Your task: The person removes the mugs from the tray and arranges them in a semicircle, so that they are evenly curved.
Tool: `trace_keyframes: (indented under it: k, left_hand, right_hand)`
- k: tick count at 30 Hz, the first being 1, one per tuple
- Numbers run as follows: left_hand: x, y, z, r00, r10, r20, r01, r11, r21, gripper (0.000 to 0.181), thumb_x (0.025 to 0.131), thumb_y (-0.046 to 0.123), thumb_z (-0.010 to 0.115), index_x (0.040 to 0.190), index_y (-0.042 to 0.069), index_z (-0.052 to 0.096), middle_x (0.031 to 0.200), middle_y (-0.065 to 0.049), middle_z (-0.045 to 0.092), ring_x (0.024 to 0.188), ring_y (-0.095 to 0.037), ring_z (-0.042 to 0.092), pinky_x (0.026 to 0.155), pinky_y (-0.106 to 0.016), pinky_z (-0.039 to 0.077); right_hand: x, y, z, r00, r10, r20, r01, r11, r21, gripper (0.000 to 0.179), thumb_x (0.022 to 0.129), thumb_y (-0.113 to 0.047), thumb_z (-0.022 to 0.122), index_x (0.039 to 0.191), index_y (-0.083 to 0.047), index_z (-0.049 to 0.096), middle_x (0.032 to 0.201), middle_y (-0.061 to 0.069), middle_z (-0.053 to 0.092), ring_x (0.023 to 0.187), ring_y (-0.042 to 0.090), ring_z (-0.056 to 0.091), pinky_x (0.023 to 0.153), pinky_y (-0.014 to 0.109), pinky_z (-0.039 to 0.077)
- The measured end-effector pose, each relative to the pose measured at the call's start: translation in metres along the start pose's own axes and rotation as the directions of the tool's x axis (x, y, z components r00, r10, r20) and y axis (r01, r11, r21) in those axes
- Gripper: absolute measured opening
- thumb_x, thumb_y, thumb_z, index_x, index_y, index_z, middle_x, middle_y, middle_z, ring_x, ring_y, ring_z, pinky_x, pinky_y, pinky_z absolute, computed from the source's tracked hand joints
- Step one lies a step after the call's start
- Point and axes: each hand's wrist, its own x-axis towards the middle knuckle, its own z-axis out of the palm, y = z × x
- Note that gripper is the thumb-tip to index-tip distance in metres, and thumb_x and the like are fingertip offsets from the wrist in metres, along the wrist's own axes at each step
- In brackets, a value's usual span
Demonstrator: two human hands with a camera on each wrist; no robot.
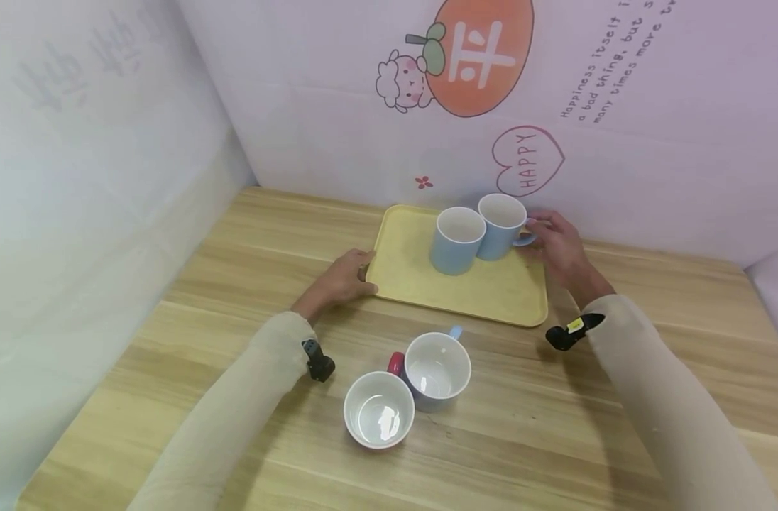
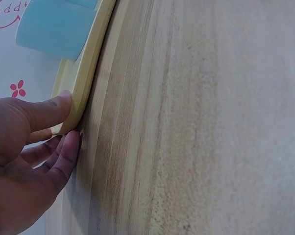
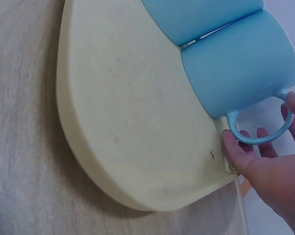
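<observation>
While left hand (image 1: 341,279) pinches yellow tray (image 1: 408,287) at nine o'clock, right hand (image 1: 560,252) grips blue mug handle (image 3: 258,141); head view only: two mugs (image 1: 404,394), tray's seven o'clock.

the right wrist view's top edge cuts off one blue mug (image 3: 201,17) and the tray (image 3: 123,98).

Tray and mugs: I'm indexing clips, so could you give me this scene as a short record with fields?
Tray: yellow, at the far side of the wooden table
On it: left blue mug and right blue mug, upright, side by side
Off it: near-left mug and near-right mug, upright, close together; a red handle shows between them
Left hand: pinches the tray's left end, thumb over the rim
Right hand: holds the right blue mug's handle
</observation>
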Motion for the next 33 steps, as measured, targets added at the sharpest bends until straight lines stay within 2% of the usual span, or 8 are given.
trace_keyframes:
  k: [7,15,23,33]
  left_hand:
    - [0.0003,0.0000,-0.0006,1.000,0.007,0.003,-0.007,1.000,0.013,0.080,0.087,0.006,0.075,0.152,-0.004,0.030,0.147,-0.024,0.041,0.106,-0.032,0.062,0.089,-0.035,0.053]
    - [-0.0009,0.0024,-0.0020,1.000,-0.002,0.003,0.002,1.000,0.001,0.079,0.087,0.005,0.075,0.152,-0.005,0.030,0.148,-0.024,0.040,0.106,-0.033,0.062,0.089,-0.035,0.054]
    - [0.0002,0.0018,-0.0006,1.000,0.002,0.011,-0.002,1.000,-0.001,0.081,0.087,0.005,0.075,0.153,-0.004,0.029,0.146,-0.024,0.041,0.106,-0.032,0.062,0.088,-0.035,0.054]
    - [-0.0005,0.0024,-0.0015,1.000,-0.004,0.003,0.004,1.000,0.014,0.081,0.087,0.005,0.076,0.153,-0.004,0.030,0.145,-0.024,0.042,0.106,-0.032,0.062,0.088,-0.035,0.053]
  right_hand:
    - [-0.0015,-0.0016,0.0009,1.000,0.007,-0.017,-0.008,0.999,-0.049,0.019,0.103,-0.017,0.056,0.119,-0.008,0.050,0.117,0.003,0.051,0.109,0.024,0.055,0.099,0.040,0.050]
    - [-0.0048,-0.0036,0.0020,1.000,0.008,-0.024,-0.005,0.993,0.117,0.016,0.101,-0.010,0.059,0.112,-0.003,0.050,0.102,0.004,0.062,0.083,0.017,0.065,0.084,0.033,0.057]
    - [-0.0049,-0.0020,0.0031,0.997,0.039,-0.064,-0.040,0.999,-0.016,0.021,0.102,-0.020,0.059,0.115,-0.005,0.050,0.119,0.011,0.048,0.094,0.017,0.066,0.096,0.039,0.052]
    - [-0.0023,-0.0022,0.0036,0.996,0.049,-0.067,-0.048,0.999,0.021,0.021,0.100,-0.016,0.062,0.113,-0.003,0.051,0.119,0.006,0.047,0.098,0.020,0.062,0.095,0.040,0.052]
